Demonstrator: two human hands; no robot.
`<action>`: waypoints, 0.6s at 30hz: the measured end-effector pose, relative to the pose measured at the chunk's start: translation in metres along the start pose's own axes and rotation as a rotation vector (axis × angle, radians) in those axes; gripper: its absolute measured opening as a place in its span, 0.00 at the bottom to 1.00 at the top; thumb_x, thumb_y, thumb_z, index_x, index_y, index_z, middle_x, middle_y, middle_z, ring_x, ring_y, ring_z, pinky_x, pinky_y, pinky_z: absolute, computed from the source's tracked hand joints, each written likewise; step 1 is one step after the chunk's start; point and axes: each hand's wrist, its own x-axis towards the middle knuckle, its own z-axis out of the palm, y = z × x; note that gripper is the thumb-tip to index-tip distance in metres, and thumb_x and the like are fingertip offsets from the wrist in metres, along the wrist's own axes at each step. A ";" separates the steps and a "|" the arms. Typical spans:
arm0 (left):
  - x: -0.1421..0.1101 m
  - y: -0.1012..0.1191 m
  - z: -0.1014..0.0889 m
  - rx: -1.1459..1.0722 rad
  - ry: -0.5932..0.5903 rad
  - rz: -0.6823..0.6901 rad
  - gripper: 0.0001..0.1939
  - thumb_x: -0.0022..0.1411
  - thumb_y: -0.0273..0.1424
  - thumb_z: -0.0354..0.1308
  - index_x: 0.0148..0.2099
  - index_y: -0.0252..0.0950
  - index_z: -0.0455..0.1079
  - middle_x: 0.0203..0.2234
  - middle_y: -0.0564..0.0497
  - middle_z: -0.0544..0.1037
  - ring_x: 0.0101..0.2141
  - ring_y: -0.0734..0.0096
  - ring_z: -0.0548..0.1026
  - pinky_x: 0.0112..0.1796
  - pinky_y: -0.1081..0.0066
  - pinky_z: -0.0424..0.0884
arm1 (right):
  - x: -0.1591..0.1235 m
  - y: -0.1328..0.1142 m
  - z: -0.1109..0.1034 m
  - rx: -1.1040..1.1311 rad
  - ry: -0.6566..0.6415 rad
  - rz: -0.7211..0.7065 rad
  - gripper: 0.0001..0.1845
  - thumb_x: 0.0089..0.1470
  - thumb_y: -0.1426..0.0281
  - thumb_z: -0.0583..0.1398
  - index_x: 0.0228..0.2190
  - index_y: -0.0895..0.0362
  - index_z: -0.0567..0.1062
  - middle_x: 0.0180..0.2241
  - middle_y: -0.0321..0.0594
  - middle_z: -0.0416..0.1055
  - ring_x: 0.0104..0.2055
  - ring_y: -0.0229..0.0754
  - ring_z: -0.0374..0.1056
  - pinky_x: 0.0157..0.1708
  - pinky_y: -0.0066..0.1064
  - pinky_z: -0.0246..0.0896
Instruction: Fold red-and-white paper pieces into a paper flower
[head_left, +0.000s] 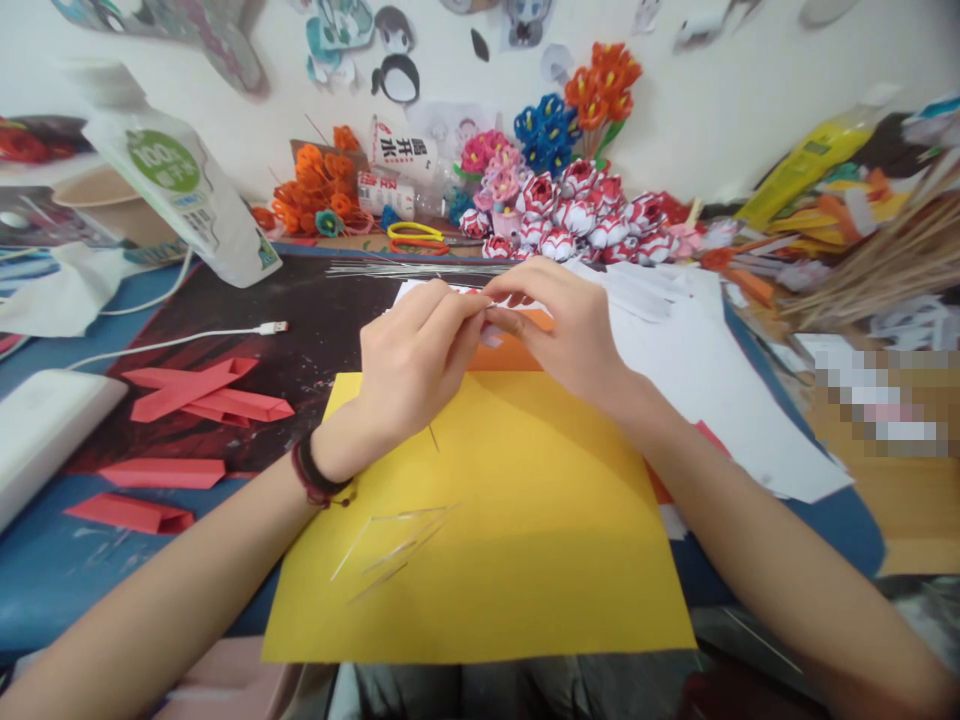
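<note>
My left hand (420, 350) and my right hand (566, 330) meet above the far edge of a yellow paper sheet (540, 510). Both are closed in a pinch, fingertips touching around a thin wire whose upper part is mostly hidden. Below the left palm a short end of thin wire (433, 437) pokes out. Several short silvery wire pieces (394, 550) lie on the sheet's near left part. Behind the fingers shows orange paper (510, 352). A dark beaded bracelet (315, 472) circles my left wrist.
Folded red paper strips (184, 390) lie left, near a white power bank (52, 435) and a cable (172, 345). A white bottle (180, 180) leans there. Long wires (412, 270) and flowers (577, 210) sit behind. White paper (697, 380) and brown sticks (892, 250) are right.
</note>
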 end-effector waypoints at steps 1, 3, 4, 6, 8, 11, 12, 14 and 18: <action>0.000 0.000 0.000 0.016 0.002 0.004 0.08 0.71 0.31 0.49 0.44 0.38 0.70 0.29 0.53 0.73 0.32 0.73 0.71 0.34 0.72 0.65 | -0.001 -0.001 0.000 -0.034 0.007 -0.014 0.16 0.64 0.57 0.54 0.37 0.53 0.76 0.35 0.40 0.74 0.39 0.42 0.68 0.40 0.35 0.63; -0.001 -0.001 0.000 0.047 0.006 0.031 0.08 0.71 0.30 0.49 0.44 0.38 0.70 0.28 0.53 0.73 0.31 0.73 0.71 0.33 0.72 0.64 | -0.003 -0.004 0.001 -0.103 0.031 -0.046 0.15 0.65 0.60 0.53 0.36 0.53 0.76 0.33 0.40 0.74 0.37 0.42 0.68 0.38 0.36 0.62; -0.001 -0.002 -0.001 0.066 0.009 0.051 0.07 0.71 0.30 0.50 0.43 0.38 0.70 0.28 0.53 0.73 0.31 0.73 0.71 0.33 0.72 0.64 | -0.004 -0.004 0.002 -0.140 0.052 -0.065 0.15 0.65 0.61 0.53 0.35 0.53 0.76 0.32 0.40 0.73 0.36 0.41 0.67 0.37 0.36 0.61; -0.001 -0.003 -0.002 0.118 0.008 0.101 0.07 0.71 0.30 0.50 0.42 0.38 0.69 0.28 0.52 0.73 0.31 0.72 0.70 0.32 0.70 0.63 | -0.005 -0.004 0.004 -0.224 0.093 -0.109 0.16 0.65 0.63 0.52 0.31 0.53 0.75 0.30 0.39 0.72 0.34 0.42 0.66 0.35 0.36 0.58; -0.001 -0.005 -0.005 0.180 -0.026 0.155 0.08 0.71 0.30 0.49 0.43 0.38 0.69 0.28 0.51 0.72 0.30 0.71 0.70 0.31 0.69 0.61 | -0.007 -0.001 0.006 -0.314 0.112 -0.167 0.17 0.65 0.64 0.52 0.28 0.53 0.74 0.26 0.39 0.70 0.31 0.42 0.64 0.32 0.36 0.55; -0.001 -0.007 -0.007 0.258 -0.094 0.231 0.10 0.72 0.29 0.46 0.46 0.37 0.69 0.27 0.50 0.71 0.29 0.69 0.70 0.29 0.67 0.58 | -0.008 0.004 0.006 -0.420 0.097 -0.273 0.18 0.65 0.65 0.52 0.24 0.53 0.71 0.22 0.39 0.66 0.28 0.42 0.60 0.29 0.37 0.50; -0.001 -0.007 -0.007 0.277 -0.107 0.251 0.11 0.72 0.28 0.45 0.46 0.36 0.69 0.27 0.50 0.70 0.29 0.69 0.69 0.29 0.67 0.57 | -0.008 0.005 0.005 -0.441 0.087 -0.310 0.18 0.65 0.66 0.52 0.23 0.54 0.70 0.22 0.38 0.65 0.28 0.42 0.59 0.28 0.37 0.49; 0.000 -0.007 -0.006 0.325 -0.109 0.292 0.13 0.72 0.26 0.43 0.43 0.36 0.69 0.25 0.51 0.69 0.28 0.69 0.68 0.28 0.66 0.55 | -0.009 0.007 0.004 -0.463 0.060 -0.365 0.19 0.64 0.69 0.52 0.21 0.54 0.68 0.21 0.38 0.64 0.27 0.41 0.57 0.27 0.36 0.47; 0.002 -0.005 -0.003 0.439 -0.071 0.383 0.14 0.70 0.23 0.44 0.36 0.36 0.69 0.24 0.52 0.69 0.27 0.70 0.66 0.27 0.65 0.52 | -0.010 0.006 0.002 -0.458 -0.011 -0.380 0.20 0.64 0.72 0.51 0.19 0.54 0.64 0.20 0.37 0.63 0.26 0.40 0.54 0.25 0.36 0.42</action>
